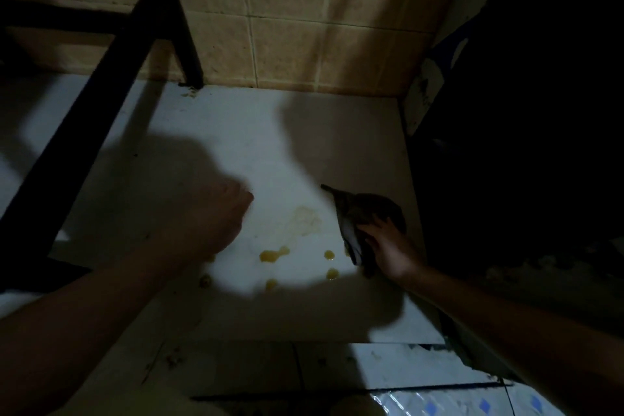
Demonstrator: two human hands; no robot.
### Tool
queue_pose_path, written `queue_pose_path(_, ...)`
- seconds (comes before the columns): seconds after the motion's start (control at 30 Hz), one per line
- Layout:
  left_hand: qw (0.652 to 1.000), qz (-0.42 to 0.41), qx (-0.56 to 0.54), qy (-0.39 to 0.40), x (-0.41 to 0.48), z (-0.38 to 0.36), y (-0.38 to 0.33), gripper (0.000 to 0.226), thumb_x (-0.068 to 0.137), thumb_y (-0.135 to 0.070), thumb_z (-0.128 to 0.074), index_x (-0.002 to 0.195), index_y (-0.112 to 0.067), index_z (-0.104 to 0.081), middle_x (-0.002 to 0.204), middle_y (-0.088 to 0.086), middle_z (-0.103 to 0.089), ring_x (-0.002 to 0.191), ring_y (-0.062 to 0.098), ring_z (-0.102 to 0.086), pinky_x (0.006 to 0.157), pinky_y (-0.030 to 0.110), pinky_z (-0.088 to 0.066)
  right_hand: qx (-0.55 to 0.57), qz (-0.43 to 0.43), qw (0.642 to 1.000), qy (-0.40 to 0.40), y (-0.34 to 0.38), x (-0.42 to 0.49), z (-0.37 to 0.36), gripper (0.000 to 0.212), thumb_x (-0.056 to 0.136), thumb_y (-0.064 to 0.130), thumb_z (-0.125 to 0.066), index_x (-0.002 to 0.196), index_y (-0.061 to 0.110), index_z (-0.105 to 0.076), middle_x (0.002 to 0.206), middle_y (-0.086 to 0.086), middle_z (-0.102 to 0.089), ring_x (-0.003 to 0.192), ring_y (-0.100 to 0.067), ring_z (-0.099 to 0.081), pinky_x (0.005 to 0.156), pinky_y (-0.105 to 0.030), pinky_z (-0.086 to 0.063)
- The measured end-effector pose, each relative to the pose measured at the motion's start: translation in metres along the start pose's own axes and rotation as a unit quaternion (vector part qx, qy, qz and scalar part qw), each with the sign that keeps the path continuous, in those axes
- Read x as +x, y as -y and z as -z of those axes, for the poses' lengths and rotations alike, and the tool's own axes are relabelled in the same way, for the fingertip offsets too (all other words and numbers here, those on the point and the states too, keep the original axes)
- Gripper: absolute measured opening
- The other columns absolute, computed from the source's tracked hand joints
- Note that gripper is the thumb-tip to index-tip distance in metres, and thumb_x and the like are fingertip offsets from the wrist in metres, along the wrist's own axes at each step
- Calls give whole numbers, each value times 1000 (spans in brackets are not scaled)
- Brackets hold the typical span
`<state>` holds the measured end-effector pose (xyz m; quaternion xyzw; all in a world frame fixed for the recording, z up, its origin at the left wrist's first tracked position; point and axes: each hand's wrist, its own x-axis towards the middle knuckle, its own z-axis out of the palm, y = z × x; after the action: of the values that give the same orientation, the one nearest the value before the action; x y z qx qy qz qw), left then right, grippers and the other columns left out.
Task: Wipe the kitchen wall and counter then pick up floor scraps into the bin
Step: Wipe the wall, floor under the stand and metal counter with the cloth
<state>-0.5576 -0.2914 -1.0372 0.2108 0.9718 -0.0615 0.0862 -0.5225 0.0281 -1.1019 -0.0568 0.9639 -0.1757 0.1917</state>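
Counter [236, 145] dim: right hand [388, 248] holds cloth [368, 209]; left hand [219, 216] curled.

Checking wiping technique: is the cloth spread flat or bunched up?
Bunched: the cloth sits crumpled in the right hand, one pointed corner trailing onto the counter.

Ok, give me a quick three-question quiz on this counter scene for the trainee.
1. True or false: the yellow drips on the white counter have all been wiped away.
2. What holds the dark cloth? A. a wall hook B. the right hand C. nothing, it lies loose
3. Fill in: the cloth lies to the ___ of the drips.
Key: 1 false; 2 B; 3 right.
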Motion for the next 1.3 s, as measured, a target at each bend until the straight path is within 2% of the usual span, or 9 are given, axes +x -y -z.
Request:
queue_pose_path(0.13,1000,-19,-2,-22,-12,-6,5,47,45,-3,-85,88,1,-66,82,25,-63,63,39,-62,56,44,-54,-44,8,997,55,17,-1,-2,52,97,9,-41,145,27,-33,157,-9,-15,143,-32,-18,116,-38,-24)
queue_pose_path(0.2,999,-22,-14,-31,-16,-6,9,45,50,-7,-84,92,-4,-67,84,21,-63,66,38,-63,58,42,-54,-60,29,995,70,29,-1,-3,50,99,12,-37,145,30,-30,156,-11,-20,135,-32,-33,108,-37,-34)
queue_pose_path(0.27,999,-11,-37,-26,-23,-6,12,39,62,-11,-79,98,-8,-66,89,16,-64,72,34,-62,63,39,-53,-84,49,992,82,41,1,-6,51,99,16,-37,146,33,-26,156,-11,-20,135,-34,-35,104,-39,-38)
queue_pose_path(0.43,996,57,-71,1,-45,-13,18,33,82,-8,-62,115,-8,-61,119,17,-60,105,34,-58,91,45,-45,-124,101,980,120,80,13,-18,52,100,27,-39,148,35,-20,159,-6,-10,145,-35,-9,112,-46,-29)
queue_pose_path(0.7,992,95,-26,77,-84,-22,38,48,95,-14,-41,142,-12,-30,144,10,-35,129,25,-37,106,31,-26,-110,160,973,127,142,37,-29,50,99,22,-43,146,31,-28,157,-10,-18,144,-33,-17,112,-45,-30)
queue_pose_path(0.97,993,78,-65,58,-109,-23,40,44,96,-17,-43,138,-9,-34,143,8,-36,129,18,-35,105,25,-21,-84,240,959,123,201,61,-36,42,98,17,-40,140,20,-41,148,-16,-36,136,-35,-31,111,-38,-27)
queue_pose_path(1.07,993,77,-68,58,-114,-23,40,48,94,-19,-47,139,-7,-33,143,11,-35,132,21,-31,109,28,-18,-93,269,950,130,214,64,-35,38,98,16,-39,136,17,-46,142,-17,-42,129,-33,-40,106,-37,-33)
queue_pose_path(1.17,994,68,-69,45,-117,-22,39,52,94,-16,-43,142,-4,-29,146,14,-32,136,24,-29,113,30,-14,-108,298,938,142,219,63,-36,41,99,17,-39,140,18,-42,146,-17,-38,133,-31,-36,109,-35,-30)
queue_pose_path(1.3,994,75,-67,46,-117,-20,40,38,92,-18,-46,129,-8,-44,136,12,-41,127,25,-36,106,33,-29,-160,332,911,185,227,58,-47,46,100,20,-40,145,17,-33,154,-11,-26,142,-25,-23,117,-34,-16)
